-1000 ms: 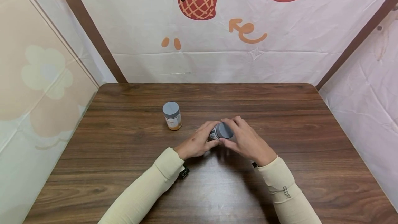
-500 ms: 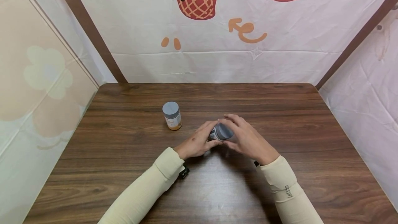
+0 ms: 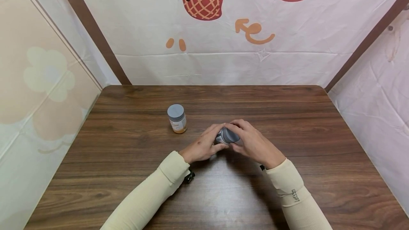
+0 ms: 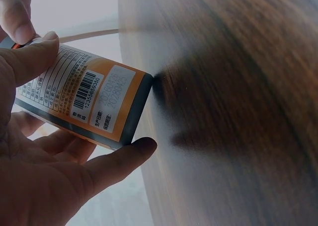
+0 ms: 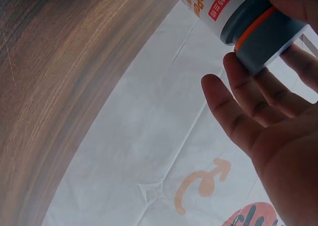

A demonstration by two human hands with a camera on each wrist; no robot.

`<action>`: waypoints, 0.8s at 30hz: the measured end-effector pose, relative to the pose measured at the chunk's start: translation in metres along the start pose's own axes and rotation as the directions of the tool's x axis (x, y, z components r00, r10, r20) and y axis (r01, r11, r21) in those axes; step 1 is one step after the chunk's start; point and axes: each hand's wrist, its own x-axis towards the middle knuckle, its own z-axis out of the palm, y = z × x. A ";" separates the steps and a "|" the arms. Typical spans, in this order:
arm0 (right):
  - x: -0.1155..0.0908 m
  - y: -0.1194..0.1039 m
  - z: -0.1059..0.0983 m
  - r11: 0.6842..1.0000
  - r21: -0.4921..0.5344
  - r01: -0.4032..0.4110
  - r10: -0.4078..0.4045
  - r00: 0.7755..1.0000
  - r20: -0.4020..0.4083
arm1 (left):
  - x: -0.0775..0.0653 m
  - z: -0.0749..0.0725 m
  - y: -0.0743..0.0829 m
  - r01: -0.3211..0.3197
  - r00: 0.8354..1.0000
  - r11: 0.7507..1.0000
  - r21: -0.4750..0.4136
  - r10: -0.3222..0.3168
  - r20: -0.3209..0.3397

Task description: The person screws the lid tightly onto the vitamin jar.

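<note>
A small jar with an orange and white printed label is held tilted, its bottom edge close over the table. My left hand grips its body, thumb on one side and fingers on the other. The grey screw lid faces right, between the thumb and fingertips of my right hand. An orange ring shows between the lid and the dark collar in the right wrist view; there, the index finger stands off the lid. A second jar, grey-lidded with a white and orange label, stands upright to the left.
The brown wood-grain table spreads out around both hands. White printed cloth hangs behind its far edge and along the sides. A black strap device sits at the left cuff.
My right fingers shift round the lid, first spreading away slightly, then closing in on it again. The left hand and both jars keep their places.
</note>
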 end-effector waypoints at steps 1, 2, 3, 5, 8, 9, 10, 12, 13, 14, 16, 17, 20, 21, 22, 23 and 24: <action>0.000 0.000 0.000 1.000 0.001 -0.003 0.003 1.000 0.000 | 0.000 0.000 0.000 0.004 1.000 1.000 -0.003 -0.004 0.002; 0.000 0.000 0.000 1.000 0.001 -0.006 0.006 1.000 0.001 | 0.000 0.000 0.000 0.008 1.000 1.000 -0.007 -0.008 0.003; 0.000 0.000 -0.001 1.000 0.002 -0.009 0.009 1.000 0.001 | 0.001 0.000 0.001 0.010 1.000 1.000 -0.012 -0.010 0.004; 0.000 -0.001 -0.001 1.000 -0.002 -0.013 0.013 1.000 0.001 | 0.001 -0.001 0.001 0.015 1.000 1.000 -0.021 -0.015 0.005; 0.001 -0.001 0.000 1.000 -0.014 -0.020 0.020 1.000 -0.006 | 0.001 -0.001 0.001 0.017 1.000 1.000 -0.026 -0.017 0.006; 0.001 -0.002 0.000 1.000 -0.017 -0.025 0.024 1.000 -0.009 | 0.001 -0.001 0.001 0.017 1.000 1.000 -0.026 -0.017 0.006; 0.001 -0.002 0.000 0.999 -0.020 -0.028 0.028 1.000 -0.013 | 0.001 -0.001 0.001 0.017 1.000 1.000 -0.024 -0.016 0.006; 0.001 -0.002 0.001 0.999 -0.027 -0.036 0.035 0.999 -0.024 | 0.001 -0.001 0.001 0.012 1.000 1.000 -0.018 -0.012 0.006; 0.001 -0.002 0.002 0.999 -0.031 -0.039 0.039 0.999 -0.029 | 0.001 -0.001 0.001 0.008 1.000 1.000 -0.014 -0.008 0.006; 0.000 -0.002 0.003 0.999 -0.033 -0.043 0.042 0.999 -0.035 | 0.001 -0.001 0.001 0.006 1.000 1.000 -0.010 -0.006 0.006; 0.000 -0.002 0.004 0.998 -0.034 -0.053 0.051 0.998 -0.045 | 0.001 -0.001 0.001 0.004 1.000 1.000 -0.003 -0.004 0.008; 0.000 -0.003 0.004 0.998 -0.037 -0.058 0.056 0.997 -0.050 | 0.001 -0.001 0.001 0.003 1.000 1.000 -0.001 -0.003 0.009; 0.000 -0.003 0.005 0.996 -0.038 -0.081 0.079 0.995 -0.055 | 0.001 0.000 0.000 0.010 1.000 1.000 -0.003 -0.010 0.011; 0.000 -0.003 0.005 0.995 -0.038 -0.091 0.089 0.995 -0.052 | 0.001 0.000 0.000 0.012 1.000 1.000 -0.006 -0.012 0.010; 0.000 -0.003 0.005 0.994 -0.036 -0.100 0.098 0.994 -0.049 | 0.001 0.000 0.001 0.013 1.000 1.000 -0.008 -0.013 0.009; 0.000 -0.003 0.005 0.993 -0.037 -0.110 0.109 0.993 -0.045 | 0.001 0.000 0.001 0.012 1.000 1.000 -0.009 -0.012 0.006; -0.001 -0.003 0.005 0.992 -0.036 -0.118 0.117 0.992 -0.039 | 0.001 0.000 0.001 0.011 1.000 1.000 -0.008 -0.011 0.005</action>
